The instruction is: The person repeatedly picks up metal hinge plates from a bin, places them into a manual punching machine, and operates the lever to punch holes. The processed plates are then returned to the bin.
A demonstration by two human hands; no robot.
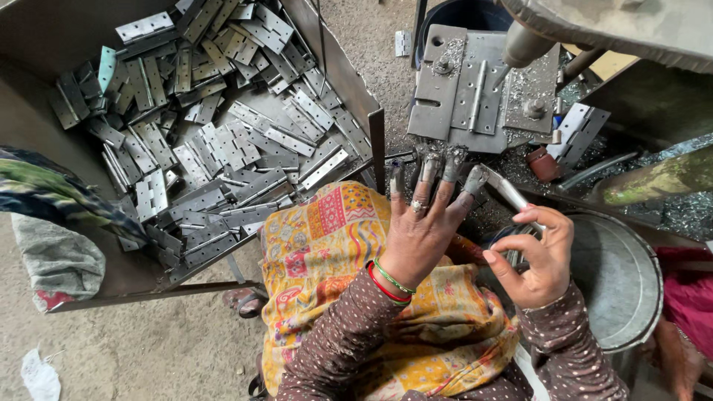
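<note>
Grey steel, a narrow hinge piece (506,191), is pinched at its near end between the thumb and curled fingers of the right hand (536,256), slanting up and away so that its far end meets the tip of the left hand's index finger. The left hand (422,223) holds nothing: it is spread flat, fingers apart and pointing away, a ring on one of them, the tips wrapped in grimy grey covers, probably against sharp edges. Two bangles (389,283), red and green, sit at its wrist. Both hands hover over the lap, which is draped in a yellow patterned cloth (334,245), so the work stays close to the body. Just beyond the fingertips lies a steel jig plate (460,89) with bolts and metal shavings on it, under the grey arm of a press (527,44); it looks placed within easy reach of the seated person. Beside the right hand stands a round metal tub (620,278), its inside mostly bare from this view. To the left, a large tray (44,37) is heaped with loose hinges (215,141), near the left hand. A pale rag (37,375) lies on the floor.
</note>
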